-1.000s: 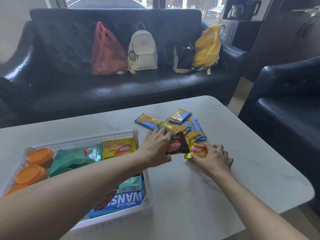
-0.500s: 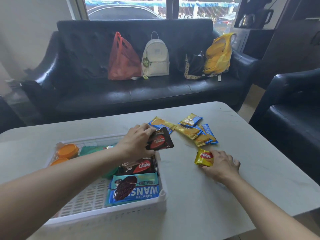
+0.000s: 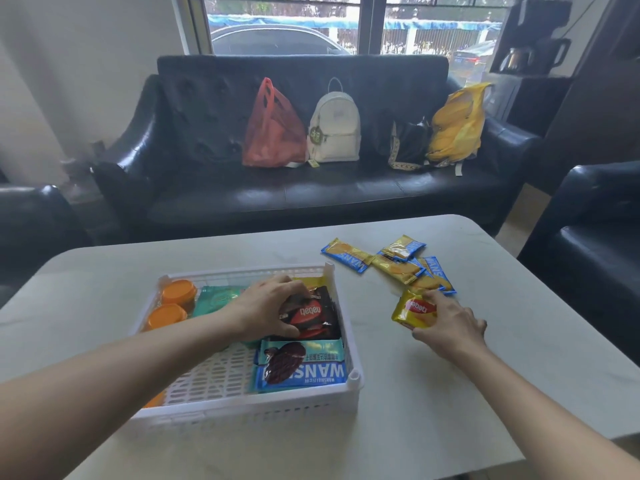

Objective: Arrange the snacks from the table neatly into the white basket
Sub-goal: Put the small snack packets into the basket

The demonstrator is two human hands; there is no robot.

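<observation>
The white basket [image 3: 353,355] sits on the pale table at the left. My left hand [image 3: 266,306] is inside it, gripping a dark brown wafer packet [image 3: 313,311] that lies on another dark packet at the basket's far right. My right hand [image 3: 450,323] grips a yellow wafer packet [image 3: 414,310] tilted up off the table to the right of the basket. Several blue-and-gold cracker packets [image 3: 391,263] lie loose on the table beyond it. In the basket are also blue Wansu packets [image 3: 304,368], a teal packet [image 3: 216,299] and orange-lidded cups [image 3: 178,292].
A black sofa [image 3: 311,195] stands behind the table with a red bag [image 3: 272,133], a white backpack [image 3: 334,129], a dark bag and a yellow bag [image 3: 457,126]. A dark armchair [image 3: 588,230] is to the right. The table [image 3: 450,410] edge runs near the bottom right.
My left hand carried the dark brown packet from above the basket's corner down into the basket. My right hand lifted the yellow packet off the table. The camera tilted upward.
</observation>
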